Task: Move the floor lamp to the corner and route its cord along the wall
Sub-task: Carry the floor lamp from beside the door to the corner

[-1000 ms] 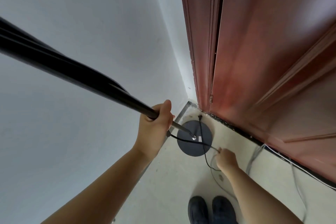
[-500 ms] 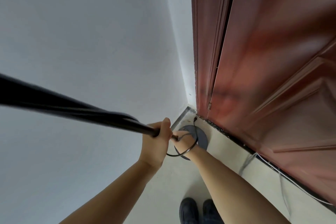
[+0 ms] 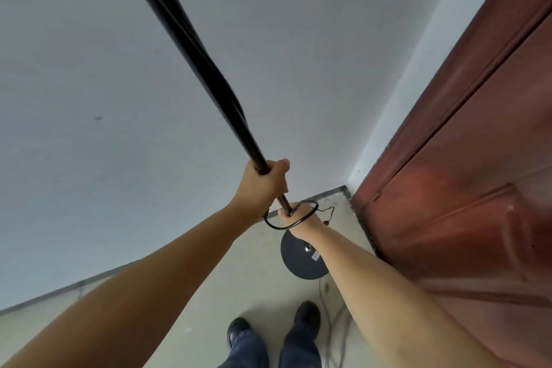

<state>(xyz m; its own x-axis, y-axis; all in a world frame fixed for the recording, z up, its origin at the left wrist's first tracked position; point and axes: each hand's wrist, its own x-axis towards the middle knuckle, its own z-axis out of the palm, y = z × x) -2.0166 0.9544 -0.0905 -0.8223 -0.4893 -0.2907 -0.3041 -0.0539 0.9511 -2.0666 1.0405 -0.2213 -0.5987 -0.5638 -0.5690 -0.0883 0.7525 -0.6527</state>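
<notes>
With the lamp pole (image 3: 191,60) leaning steeply back over my head while its round base (image 3: 303,257) sits on the floor (image 3: 245,275) short of the corner, my worry is that the base could skid or tip on its edge, since nearly all the control comes from high up the shaft. My left hand (image 3: 264,185) is clenched around the pole, and my right hand (image 3: 294,216) grips it just below, with a loop of the black cord (image 3: 276,225) caught around that hand and wrist. If I shift the lamp now, I judge the loop could tighten, drag the loose end (image 3: 327,218) dangling near the door, or snag under the base. The red door (image 3: 466,158) stands close on my right, so a careless swing of the pole might knock it or the white wall (image 3: 104,84) ahead. The base lies below and slightly nearer to me than both hands, just in front of my shoes (image 3: 306,315), between the wall and the door. More cord trails on the floor beside my right foot, where I could tread on it.
</notes>
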